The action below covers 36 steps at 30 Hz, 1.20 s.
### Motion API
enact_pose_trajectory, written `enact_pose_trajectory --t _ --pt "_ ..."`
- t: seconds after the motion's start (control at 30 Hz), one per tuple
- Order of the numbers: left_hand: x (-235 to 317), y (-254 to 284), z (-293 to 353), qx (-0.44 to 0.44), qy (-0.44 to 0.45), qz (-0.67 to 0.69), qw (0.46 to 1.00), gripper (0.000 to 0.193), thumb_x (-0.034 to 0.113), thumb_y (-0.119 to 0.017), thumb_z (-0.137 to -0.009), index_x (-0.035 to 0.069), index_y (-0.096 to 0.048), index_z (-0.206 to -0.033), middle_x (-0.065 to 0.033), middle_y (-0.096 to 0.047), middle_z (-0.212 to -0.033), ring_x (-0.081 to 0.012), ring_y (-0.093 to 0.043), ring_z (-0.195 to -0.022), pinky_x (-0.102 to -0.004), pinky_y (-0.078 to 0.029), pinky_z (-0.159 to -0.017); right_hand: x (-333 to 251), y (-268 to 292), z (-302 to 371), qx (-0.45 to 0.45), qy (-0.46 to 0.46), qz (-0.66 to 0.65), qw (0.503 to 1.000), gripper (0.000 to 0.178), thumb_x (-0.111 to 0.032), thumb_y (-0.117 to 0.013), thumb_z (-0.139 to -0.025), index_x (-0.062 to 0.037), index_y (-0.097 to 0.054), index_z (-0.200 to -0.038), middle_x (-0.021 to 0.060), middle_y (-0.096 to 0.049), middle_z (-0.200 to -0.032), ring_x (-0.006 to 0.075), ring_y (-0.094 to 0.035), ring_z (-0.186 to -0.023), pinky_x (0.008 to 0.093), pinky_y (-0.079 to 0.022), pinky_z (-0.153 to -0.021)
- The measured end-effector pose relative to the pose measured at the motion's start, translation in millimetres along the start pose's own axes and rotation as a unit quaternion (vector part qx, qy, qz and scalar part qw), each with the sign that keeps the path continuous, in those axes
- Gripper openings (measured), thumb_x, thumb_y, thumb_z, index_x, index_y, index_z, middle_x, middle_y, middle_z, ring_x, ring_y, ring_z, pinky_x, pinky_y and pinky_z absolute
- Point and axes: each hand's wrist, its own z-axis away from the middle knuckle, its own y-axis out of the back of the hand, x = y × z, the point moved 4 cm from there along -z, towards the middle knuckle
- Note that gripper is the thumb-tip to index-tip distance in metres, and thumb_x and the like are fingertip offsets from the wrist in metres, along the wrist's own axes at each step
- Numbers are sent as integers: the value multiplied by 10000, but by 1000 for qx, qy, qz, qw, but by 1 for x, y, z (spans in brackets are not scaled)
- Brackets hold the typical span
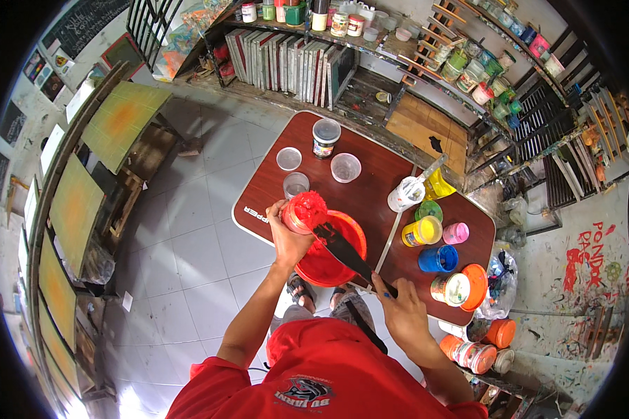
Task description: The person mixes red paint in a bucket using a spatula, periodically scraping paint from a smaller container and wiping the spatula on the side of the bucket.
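My left hand (290,237) is wrapped round a small container heaped with red paint (309,209), tilted over a wide red basin (357,234). In my right hand (400,307) is the handle of a dark spatula (347,253). Its blade reaches to the rim of the container, and its tip touches or nearly touches the red paint. Red paint coats the inside of the basin, which stands at the near edge of a brown folding table (258,174). Behind my left hand stands a clear plastic cup (295,184).
On the table are a lidded jar (326,137), a clear bowl (346,167), a white tub (406,194), and yellow (421,231), pink (456,233) and blue (438,259) paint pots. An orange lid (474,287) lies right. Framed screens (286,66) fill a back shelf; painted panels (77,202) line the left.
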Motion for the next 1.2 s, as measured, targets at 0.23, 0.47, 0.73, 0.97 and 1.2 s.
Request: enact_pose_trajectory --t 0.23,0.47,0.73,0.97,1.2 --pt "0 5 0 -6 -10 -18 1000 1004 149 -963 -611 21 -317 -1370 -184 -479 -1265 -333 -540 -1202 -451 -433 -1059 8 24 -2 -35 13 55 998 607 -35 -591 -862 -149 -578 -1458 140 -486 -1008 319 -550 -957 414 -568 -638" --pt "-18 17 -18 62 53 -12 997 1005 197 -948 -629 27 -309 -1385 -194 -503 -1264 -311 -573 -1143 -433 -463 -1034 14 19 -7 -35 -15 20 999 477 -104 -565 -962 -136 -593 -1437 154 -563 -992 327 -612 -933 442 -565 -637" --pt "-135 41 4 159 93 -197 963 1006 227 -944 -613 13 -329 -1380 -182 -455 -1291 -364 -435 -1253 -494 -368 -1087 38 -29 -13 -164 -155 -36 973 557 -305 -631 -987 -80 -517 -1484 265 -702 -1102 425 -683 -1022 540 -527 -888" --pt "-212 19 39 162 126 -186 961 1030 279 -942 -643 -26 -305 -1394 -221 -418 -1327 -381 -418 -1271 -504 -361 -1087 50 -58 -24 -297 -219 -50 928 584 -290 -728 -914 -45 -542 -1411 250 -719 -1076 441 -688 -1008 537 -528 -900" --pt "-240 -10 51 166 95 -171 967 1211 375 -973 -634 -37 -211 -1480 -235 -391 -1399 -381 -406 -1319 -508 -337 -1129 43 -59 -51 -312 -196 -26 929 411 -327 -695 -947 -4 -637 -1194 236 -729 -989 446 -693 -956 530 -541 -843"
